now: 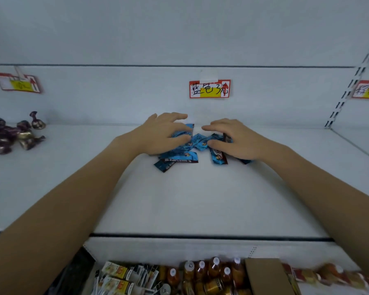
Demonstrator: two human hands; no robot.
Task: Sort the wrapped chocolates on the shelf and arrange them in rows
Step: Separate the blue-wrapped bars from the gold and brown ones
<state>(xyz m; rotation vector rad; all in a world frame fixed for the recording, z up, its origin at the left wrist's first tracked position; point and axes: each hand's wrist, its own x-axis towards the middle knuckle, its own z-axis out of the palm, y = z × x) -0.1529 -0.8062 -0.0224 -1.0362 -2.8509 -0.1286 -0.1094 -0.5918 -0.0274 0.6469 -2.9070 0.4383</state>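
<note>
I work from a single view: a wide-angle camera on the head, facing forward and down at the white shelf (pixel 200 199) from close by. The shelf's front edge crosses low in frame, its back wall (pixel 115 99) fills the top, and bottles (pixel 209 271) show beneath.

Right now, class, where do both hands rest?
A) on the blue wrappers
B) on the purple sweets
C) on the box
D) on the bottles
A: the left hand and the right hand both lie on the blue wrappers under the middle tag.
</note>
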